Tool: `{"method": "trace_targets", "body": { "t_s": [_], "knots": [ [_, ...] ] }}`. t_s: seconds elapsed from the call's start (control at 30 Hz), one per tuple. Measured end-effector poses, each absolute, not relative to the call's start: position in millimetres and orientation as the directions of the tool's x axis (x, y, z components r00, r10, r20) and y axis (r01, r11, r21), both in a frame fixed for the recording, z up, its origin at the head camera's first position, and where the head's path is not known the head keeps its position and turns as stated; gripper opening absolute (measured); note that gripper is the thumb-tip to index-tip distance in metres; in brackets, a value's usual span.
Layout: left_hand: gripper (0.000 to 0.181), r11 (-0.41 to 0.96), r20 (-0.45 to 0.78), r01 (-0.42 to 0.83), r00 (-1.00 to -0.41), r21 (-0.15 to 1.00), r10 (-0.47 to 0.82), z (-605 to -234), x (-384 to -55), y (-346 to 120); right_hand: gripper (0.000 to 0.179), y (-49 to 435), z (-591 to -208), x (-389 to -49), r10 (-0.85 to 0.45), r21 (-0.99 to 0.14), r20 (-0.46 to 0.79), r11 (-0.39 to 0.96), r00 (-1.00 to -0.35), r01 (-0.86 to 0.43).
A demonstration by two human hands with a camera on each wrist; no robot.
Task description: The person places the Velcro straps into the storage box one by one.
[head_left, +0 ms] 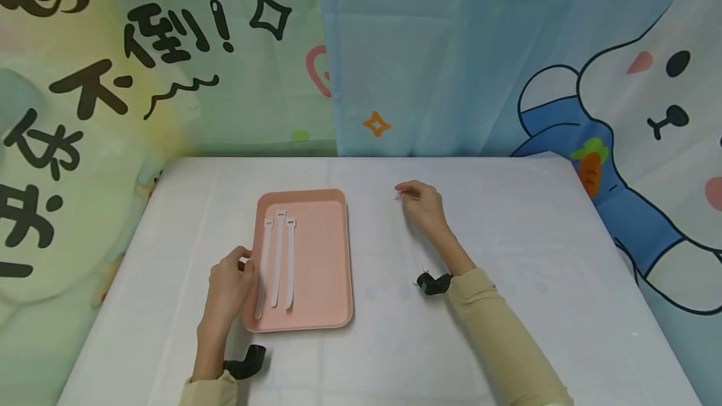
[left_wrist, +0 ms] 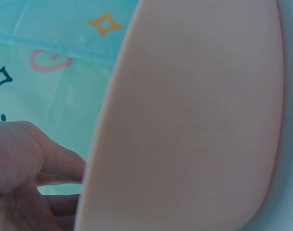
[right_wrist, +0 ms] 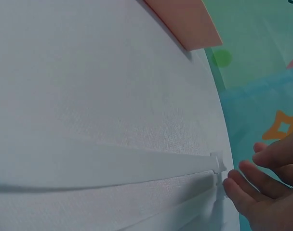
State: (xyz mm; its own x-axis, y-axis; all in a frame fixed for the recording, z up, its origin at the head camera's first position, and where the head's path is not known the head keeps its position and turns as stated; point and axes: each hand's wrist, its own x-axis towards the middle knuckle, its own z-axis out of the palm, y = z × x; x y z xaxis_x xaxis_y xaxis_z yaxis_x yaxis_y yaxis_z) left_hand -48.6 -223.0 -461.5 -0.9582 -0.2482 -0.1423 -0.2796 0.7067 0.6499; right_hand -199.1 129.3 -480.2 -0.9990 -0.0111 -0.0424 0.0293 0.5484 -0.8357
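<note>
A pink tray (head_left: 319, 255) lies on the white table with three white plastic knives (head_left: 290, 262) side by side in its left half. My left hand (head_left: 230, 284) is at the tray's left edge, and its fingers (left_wrist: 64, 161) grip the rim; their tips are hidden behind it in the left wrist view. Out to the right of the tray, my right hand (head_left: 424, 208) hovers by the far end of another white knife (right_wrist: 113, 166) on the table. Its loosely bent fingertips (right_wrist: 232, 185) are right beside the knife's flared end, holding nothing. A second pale strip (right_wrist: 180, 211) lies alongside.
White cloth covers the table (head_left: 378, 362), and its far edge meets a printed curtain (head_left: 417, 49). Each wrist carries a black camera, one beside the tray's near left corner (head_left: 245, 362) and one over the strips at right.
</note>
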Motion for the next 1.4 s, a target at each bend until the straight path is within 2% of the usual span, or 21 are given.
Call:
{"method": "trace_targets", "body": {
  "t_s": [0.37,1.0,1.4],
  "knots": [
    [0.028,0.713,-0.13,-0.277,-0.958,0.645,-0.255,-463.1,-49.4,-223.7,0.035,129.7,-483.3,-205.8,-0.04,-0.821,-0.137,0.563,-0.99,0.091],
    [0.029,0.714,-0.134,-0.283,-0.957,0.641,-0.259,-463.5,-49.5,-223.3,0.028,130.1,-486.9,-201.2,-0.016,-0.809,-0.094,0.584,-0.995,0.067],
    [0.029,0.703,-0.151,-0.287,-0.956,0.651,-0.252,-461.3,-48.3,-223.4,0.022,134.7,-476.2,-197.7,0.017,-0.863,-0.102,0.495,-0.995,0.097]
  ]
}}
